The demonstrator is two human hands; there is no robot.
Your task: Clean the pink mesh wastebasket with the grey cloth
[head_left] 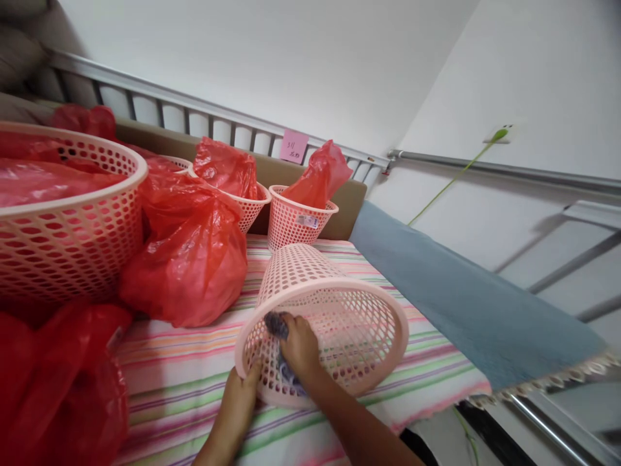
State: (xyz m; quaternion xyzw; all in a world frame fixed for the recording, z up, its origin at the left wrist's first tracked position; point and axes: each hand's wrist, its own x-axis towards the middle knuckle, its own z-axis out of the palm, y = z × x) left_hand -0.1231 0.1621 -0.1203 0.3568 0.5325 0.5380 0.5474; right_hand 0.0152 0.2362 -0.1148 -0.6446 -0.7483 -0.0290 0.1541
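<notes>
A pink perforated basket (pixel 305 268) lies on its side on the striped cloth, its mouth facing me. My left hand (pixel 242 391) grips the basket's rim at the lower left, thumb on the inside. Inside the mouth, my right hand (pixel 299 343) is closed on a dark grey cloth (pixel 276 325), held near the left inner wall. Below that hand, a bluish-grey part of cloth (pixel 287 372) hangs against the basket's lower side. Whether it is one piece with the dark part is hidden by my fingers.
Behind stand pink baskets (pixel 291 217) with red plastic bags. A red bag (pixel 194 259) and a large basket (pixel 72 239) are at the left. The striped cloth (pixel 184 388) spreads beneath. A pink note (pixel 294 145) hangs on the rail; blue fabric (pixel 436 278) lies right.
</notes>
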